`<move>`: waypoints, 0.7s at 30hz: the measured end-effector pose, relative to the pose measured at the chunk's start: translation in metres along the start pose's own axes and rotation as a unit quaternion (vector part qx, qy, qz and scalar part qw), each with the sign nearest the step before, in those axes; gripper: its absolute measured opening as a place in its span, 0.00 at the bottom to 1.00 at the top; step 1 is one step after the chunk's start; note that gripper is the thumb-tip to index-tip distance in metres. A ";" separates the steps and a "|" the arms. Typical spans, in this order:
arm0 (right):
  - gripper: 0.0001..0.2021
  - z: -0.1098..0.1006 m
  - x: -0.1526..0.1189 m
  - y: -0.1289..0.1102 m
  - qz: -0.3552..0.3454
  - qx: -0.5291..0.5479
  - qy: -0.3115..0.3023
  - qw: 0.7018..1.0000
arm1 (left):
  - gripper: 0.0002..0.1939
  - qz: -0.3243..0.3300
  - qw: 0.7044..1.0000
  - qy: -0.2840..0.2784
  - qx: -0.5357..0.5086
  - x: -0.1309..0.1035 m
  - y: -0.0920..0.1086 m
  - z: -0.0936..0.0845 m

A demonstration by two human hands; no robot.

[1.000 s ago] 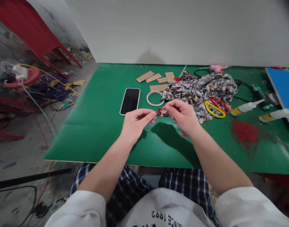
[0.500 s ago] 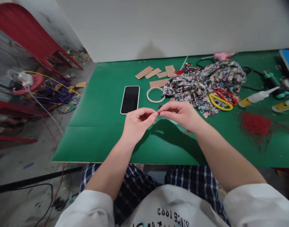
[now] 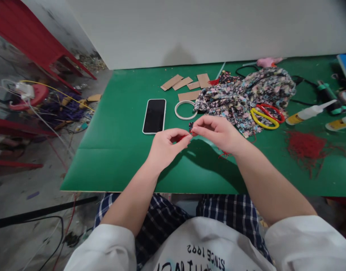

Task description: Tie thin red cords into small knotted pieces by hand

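Note:
Above the green table [image 3: 105, 165], my left hand [image 3: 170, 146] is closed in a pinch, with a bit of red thread showing between its fingers. Close beside it, my right hand [image 3: 218, 133] also pinches something small and red. A small dark patterned scrap [image 3: 190, 126] shows at the right fingertips; whether it is held or lies behind them is hard to tell. Behind the hands lie a white ring [image 3: 177, 113] and a phone [image 3: 154, 116]. Floral cloth [image 3: 241, 94] is bunched beyond my right hand. Some red threads [image 3: 224, 153] are under my right wrist.
Scissors [image 3: 265, 116] with red and yellow handles lie on the cloth's right edge. Two glue bottles [image 3: 305, 114] and a red thread pile [image 3: 308, 148] are at the right. Cardboard pieces [image 3: 190, 95] lie at the back. A red chair [image 3: 34, 41] stands left.
My fingertips have moved slightly apart. The dark scrap beside the right fingertips shows more clearly, and red thread now shows inside my left hand. The view has shifted slightly.

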State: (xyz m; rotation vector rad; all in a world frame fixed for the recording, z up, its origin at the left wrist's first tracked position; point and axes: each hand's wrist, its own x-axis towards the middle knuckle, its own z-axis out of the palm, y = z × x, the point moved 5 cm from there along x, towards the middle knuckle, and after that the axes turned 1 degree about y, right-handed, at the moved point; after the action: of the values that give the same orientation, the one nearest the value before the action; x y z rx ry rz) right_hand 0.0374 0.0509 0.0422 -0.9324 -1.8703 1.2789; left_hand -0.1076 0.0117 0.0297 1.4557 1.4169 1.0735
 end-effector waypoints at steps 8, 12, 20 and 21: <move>0.08 -0.001 0.000 -0.002 -0.008 -0.064 0.007 0.998 | 0.08 -0.001 1.000 -0.010 0.000 0.002 -0.005 0.000; 0.08 -0.003 0.000 -0.003 -0.003 -0.096 0.019 0.995 | 0.08 -0.003 1.000 -0.005 0.000 0.003 -0.005 -0.002; 0.10 -0.005 -0.001 -0.001 0.019 -0.114 0.019 0.993 | 0.10 -0.019 1.000 0.008 -0.014 0.003 -0.007 -0.004; 0.11 -0.005 -0.001 0.000 0.019 -0.115 0.017 0.993 | 0.10 -0.019 1.000 0.008 -0.018 0.003 -0.007 -0.004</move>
State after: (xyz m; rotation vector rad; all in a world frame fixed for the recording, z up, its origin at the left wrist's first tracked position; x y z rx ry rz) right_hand 0.0421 0.0523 0.0435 -1.1073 -2.0107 1.0769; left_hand -0.1137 0.0152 0.0243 1.3921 1.4244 1.0843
